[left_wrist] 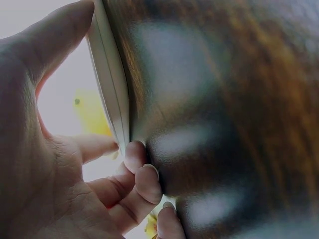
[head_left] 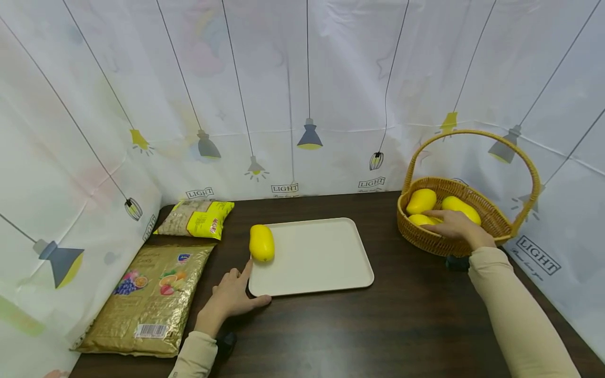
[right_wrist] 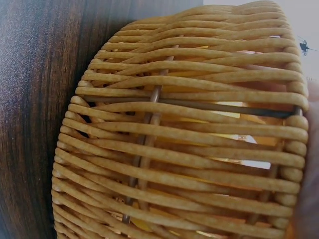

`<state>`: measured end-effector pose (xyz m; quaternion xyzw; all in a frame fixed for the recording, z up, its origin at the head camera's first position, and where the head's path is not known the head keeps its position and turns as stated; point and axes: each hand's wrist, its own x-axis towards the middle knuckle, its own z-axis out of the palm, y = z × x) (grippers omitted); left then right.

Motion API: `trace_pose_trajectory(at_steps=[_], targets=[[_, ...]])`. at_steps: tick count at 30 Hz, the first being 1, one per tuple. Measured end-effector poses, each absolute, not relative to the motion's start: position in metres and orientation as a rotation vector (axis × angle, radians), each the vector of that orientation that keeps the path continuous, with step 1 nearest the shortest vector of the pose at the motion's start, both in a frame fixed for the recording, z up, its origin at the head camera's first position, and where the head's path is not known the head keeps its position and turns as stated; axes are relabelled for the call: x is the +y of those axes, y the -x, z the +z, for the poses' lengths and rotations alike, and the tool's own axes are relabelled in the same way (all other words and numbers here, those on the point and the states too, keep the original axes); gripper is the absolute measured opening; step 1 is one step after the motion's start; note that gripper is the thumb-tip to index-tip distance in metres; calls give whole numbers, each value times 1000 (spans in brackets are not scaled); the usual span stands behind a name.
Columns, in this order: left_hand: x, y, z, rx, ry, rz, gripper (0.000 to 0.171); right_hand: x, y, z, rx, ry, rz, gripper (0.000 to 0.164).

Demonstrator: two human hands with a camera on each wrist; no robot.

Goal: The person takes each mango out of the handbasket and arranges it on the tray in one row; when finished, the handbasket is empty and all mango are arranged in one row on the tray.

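A yellow mango (head_left: 262, 243) lies on the left end of a white rectangular tray (head_left: 316, 257). My left hand (head_left: 231, 295) is spread at the tray's near left corner, thumb along the front edge and index finger at the left edge. In the left wrist view the thumb and index fingertip touch the tray's rim (left_wrist: 110, 74). Inside a wicker basket (head_left: 425, 239), my right hand (head_left: 451, 226) grips a mango (head_left: 420, 220), fingers and thumb around it. Beside it are two more mangoes (head_left: 421, 201). The basket's woven side (right_wrist: 184, 129) hides the fingers from the right wrist view.
A large gold candy bag (head_left: 151, 299) lies at the left, with a smaller yellow bag (head_left: 196, 219) behind it. The basket's tall arched handle (head_left: 472, 132) rises above the right hand. A printed curtain (head_left: 331, 94) hangs along the back of the dark wooden table (head_left: 331, 336).
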<state>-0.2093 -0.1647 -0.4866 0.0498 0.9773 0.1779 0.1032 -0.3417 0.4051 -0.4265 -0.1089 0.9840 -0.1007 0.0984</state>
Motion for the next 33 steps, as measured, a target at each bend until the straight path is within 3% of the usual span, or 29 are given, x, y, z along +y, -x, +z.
trace_pose_trajectory(at_steps=[15, 33], targets=[[-164, 211, -486, 2886, -152, 505, 114, 412, 329, -401, 2959, 252, -314, 84], [-164, 209, -487, 2883, -146, 526, 114, 360, 306, -374, 3092, 422, -454, 70]])
